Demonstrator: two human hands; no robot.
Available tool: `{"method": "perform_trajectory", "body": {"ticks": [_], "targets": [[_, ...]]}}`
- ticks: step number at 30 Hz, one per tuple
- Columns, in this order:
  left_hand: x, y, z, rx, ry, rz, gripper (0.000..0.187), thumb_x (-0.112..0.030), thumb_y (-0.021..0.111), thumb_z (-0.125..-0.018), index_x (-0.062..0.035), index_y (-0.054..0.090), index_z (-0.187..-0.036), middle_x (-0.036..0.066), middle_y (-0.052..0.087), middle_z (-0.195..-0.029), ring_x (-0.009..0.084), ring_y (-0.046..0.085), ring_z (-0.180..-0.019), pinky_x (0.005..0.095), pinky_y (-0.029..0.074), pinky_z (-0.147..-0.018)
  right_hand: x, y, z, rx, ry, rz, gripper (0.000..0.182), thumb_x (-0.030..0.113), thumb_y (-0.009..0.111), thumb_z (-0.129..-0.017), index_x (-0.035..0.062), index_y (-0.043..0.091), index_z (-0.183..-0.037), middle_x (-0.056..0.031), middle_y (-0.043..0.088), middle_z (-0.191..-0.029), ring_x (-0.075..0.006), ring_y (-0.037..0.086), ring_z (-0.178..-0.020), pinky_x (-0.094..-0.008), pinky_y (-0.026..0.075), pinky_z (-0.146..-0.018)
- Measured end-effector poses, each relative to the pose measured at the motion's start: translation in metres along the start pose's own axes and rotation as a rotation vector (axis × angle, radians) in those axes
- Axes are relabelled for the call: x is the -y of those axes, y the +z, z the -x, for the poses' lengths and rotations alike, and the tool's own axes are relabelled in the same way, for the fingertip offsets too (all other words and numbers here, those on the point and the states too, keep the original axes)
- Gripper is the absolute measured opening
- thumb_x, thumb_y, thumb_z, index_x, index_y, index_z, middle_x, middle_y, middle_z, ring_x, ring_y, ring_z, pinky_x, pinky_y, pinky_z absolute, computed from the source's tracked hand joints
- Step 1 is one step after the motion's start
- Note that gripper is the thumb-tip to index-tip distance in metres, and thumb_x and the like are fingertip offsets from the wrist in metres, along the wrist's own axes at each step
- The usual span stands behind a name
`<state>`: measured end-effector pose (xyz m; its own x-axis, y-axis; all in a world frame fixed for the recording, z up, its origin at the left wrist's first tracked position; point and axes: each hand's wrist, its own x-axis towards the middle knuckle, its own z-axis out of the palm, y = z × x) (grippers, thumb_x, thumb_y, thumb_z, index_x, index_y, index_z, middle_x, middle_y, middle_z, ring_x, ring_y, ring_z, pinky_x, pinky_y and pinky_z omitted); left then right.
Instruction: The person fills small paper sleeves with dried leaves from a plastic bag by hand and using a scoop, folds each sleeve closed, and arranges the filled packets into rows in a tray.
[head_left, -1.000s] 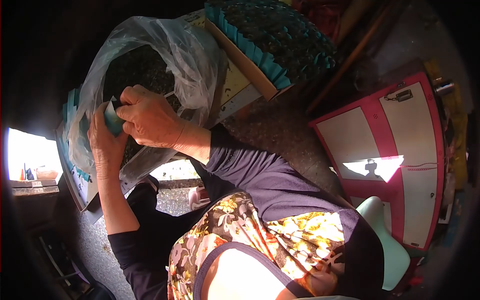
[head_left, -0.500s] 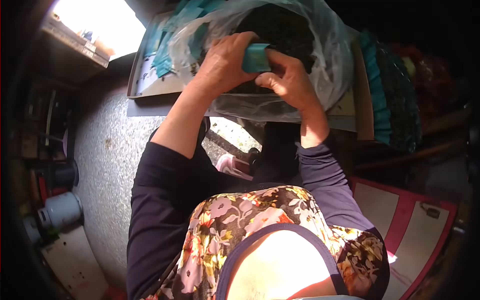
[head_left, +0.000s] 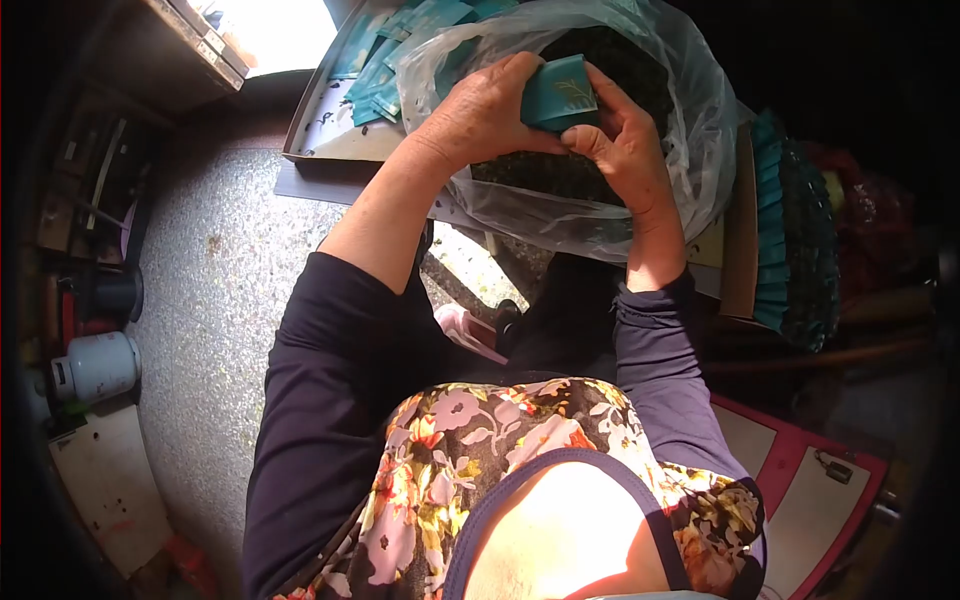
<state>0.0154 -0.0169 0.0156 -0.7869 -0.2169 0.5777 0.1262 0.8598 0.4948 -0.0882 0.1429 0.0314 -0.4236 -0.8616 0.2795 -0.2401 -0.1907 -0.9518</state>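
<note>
A small teal packet (head_left: pixel 562 92) with a gold plant print is held between my two hands. My left hand (head_left: pixel 482 112) closes on its left side. The fingers and thumb of my right hand (head_left: pixel 632 150) grip its right side. Under the hands lies a clear plastic bag (head_left: pixel 695 130), its mouth spread wide, with dark, loose, leaf-like bits (head_left: pixel 632 62) inside. To the left of the bag several flat teal packets (head_left: pixel 400 55) are piled in a shallow cardboard tray (head_left: pixel 345 143), where dark crumbs are scattered.
Right of the tray stands a bulky bag with pleated teal edging (head_left: pixel 775 235). A red plastic bag (head_left: pixel 870 205) is behind it. Speckled floor (head_left: pixel 215 270) stretches to the left, with a grey gas cylinder (head_left: pixel 100 365) beside it. A pink-framed panel (head_left: pixel 800 490) is at lower right.
The packet has turned so that its broad printed face shows more. Both hands still hold it. The whole view has shifted a little, so hands and tray appear farther right.
</note>
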Motion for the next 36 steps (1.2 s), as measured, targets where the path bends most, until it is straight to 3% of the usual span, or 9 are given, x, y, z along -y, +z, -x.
{"method": "perform_trajectory", "body": {"ticks": [7, 14, 19, 21, 22, 23, 25, 29, 36], "targets": [[0.008, -0.002, 0.001, 0.053, 0.047, -0.012, 0.064, -0.029, 0.085, -0.06, -0.0037, 0.052, -0.109, 0.018, 0.06, -0.099, 0.0376, 0.059, -0.095, 0.0414, 0.048, -0.08, 0.011, -0.003, 0.004, 0.172, 0.143, 0.179, 0.033, 0.014, 0.072, -0.078, -0.0007, 0.063, -0.106, -0.0005, 0.063, -0.086, -0.0059, 0.054, -0.08, -0.0202, 0.045, -0.07], [0.003, -0.013, -0.001, 0.017, 0.031, -0.048, 0.065, -0.03, 0.086, -0.06, -0.0053, 0.053, -0.111, 0.019, 0.062, -0.095, 0.038, 0.061, -0.092, 0.0418, 0.049, -0.078, 0.015, -0.016, 0.006, -0.004, 0.002, 0.163, 0.039, 0.006, 0.067, -0.078, 0.0032, 0.062, -0.117, -0.0039, 0.066, -0.089, -0.0083, 0.06, -0.083, -0.021, 0.049, -0.075], [0.007, -0.017, 0.0, 0.019, -0.045, -0.089, 0.066, -0.032, 0.086, -0.06, -0.0031, 0.055, -0.11, 0.019, 0.063, -0.098, 0.0381, 0.06, -0.095, 0.0422, 0.05, -0.081, -0.002, -0.055, 0.007, -0.182, -0.038, 0.159, 0.035, 0.006, 0.064, -0.078, 0.004, 0.064, -0.113, -0.0065, 0.068, -0.097, -0.0103, 0.061, -0.082, -0.0226, 0.05, -0.075], [0.013, -0.02, 0.0, 0.007, -0.03, -0.113, 0.069, -0.035, 0.085, -0.06, -0.0034, 0.054, -0.113, 0.02, 0.063, -0.098, 0.0387, 0.06, -0.095, 0.0424, 0.05, -0.081, -0.019, -0.074, 0.01, -0.242, 0.063, 0.638, 0.036, 0.01, 0.065, -0.077, 0.0053, 0.064, -0.113, -0.0082, 0.069, -0.096, -0.0147, 0.063, -0.082, -0.0265, 0.05, -0.073], [0.014, -0.021, -0.001, 0.007, -0.03, -0.113, 0.069, -0.035, 0.085, -0.06, -0.0034, 0.054, -0.113, 0.02, 0.063, -0.098, 0.0387, 0.06, -0.095, 0.0424, 0.05, -0.081, -0.01, -0.071, 0.014, -0.216, 0.091, 0.946, 0.036, 0.013, 0.065, -0.075, 0.0072, 0.065, -0.111, -0.0126, 0.069, -0.093, -0.0238, 0.066, -0.085, -0.0341, 0.051, -0.075], [0.015, -0.022, -0.001, -0.014, -0.021, -0.125, 0.07, -0.036, 0.085, -0.06, -0.0037, 0.054, -0.114, 0.02, 0.063, -0.098, 0.0385, 0.061, -0.094, 0.0423, 0.05, -0.081, -0.011, -0.069, 0.016, -0.214, 0.091, 0.947, 0.036, 0.013, 0.065, -0.075, 0.0072, 0.065, -0.111, -0.0126, 0.069, -0.093, -0.0238, 0.066, -0.085, -0.0341, 0.051, -0.075], [0.018, -0.023, -0.001, -0.036, -0.017, -0.137, 0.07, -0.037, 0.085, -0.061, -0.0039, 0.054, -0.114, 0.02, 0.063, -0.097, 0.0383, 0.061, -0.094, 0.0422, 0.05, -0.081, -0.019, -0.066, 0.02, -0.044, 0.331, 1.371, 0.034, 0.014, 0.065, -0.074, 0.0078, 0.065, -0.107, -0.0163, 0.067, -0.093, -0.0321, 0.064, -0.09, -0.0404, 0.05, -0.078], [0.023, -0.025, -0.002, -0.068, -0.013, -0.165, 0.069, -0.038, 0.085, -0.061, -0.004, 0.054, -0.113, 0.019, 0.063, -0.096, 0.0367, 0.062, -0.094, 0.0414, 0.051, -0.081, -0.032, -0.059, 0.022, -0.017, 0.472, 1.367, 0.03, 0.013, 0.062, -0.075, 0.0109, 0.065, -0.104, -0.0161, 0.067, -0.092, -0.0345, 0.063, -0.089, -0.0426, 0.049, -0.079], [-0.001, -0.043, -0.009, -0.008, -0.083, -0.225, 0.068, -0.033, 0.083, -0.061, -0.0035, 0.052, -0.114, 0.019, 0.058, -0.102, 0.036, 0.056, -0.1, 0.0419, 0.044, -0.086, -0.048, -0.058, 0.023, -0.135, 0.229, 1.145, 0.027, 0.013, 0.059, -0.076, 0.0067, 0.069, -0.1, -0.0162, 0.067, -0.086, -0.0301, 0.065, -0.08, -0.0382, 0.049, -0.072]]}}
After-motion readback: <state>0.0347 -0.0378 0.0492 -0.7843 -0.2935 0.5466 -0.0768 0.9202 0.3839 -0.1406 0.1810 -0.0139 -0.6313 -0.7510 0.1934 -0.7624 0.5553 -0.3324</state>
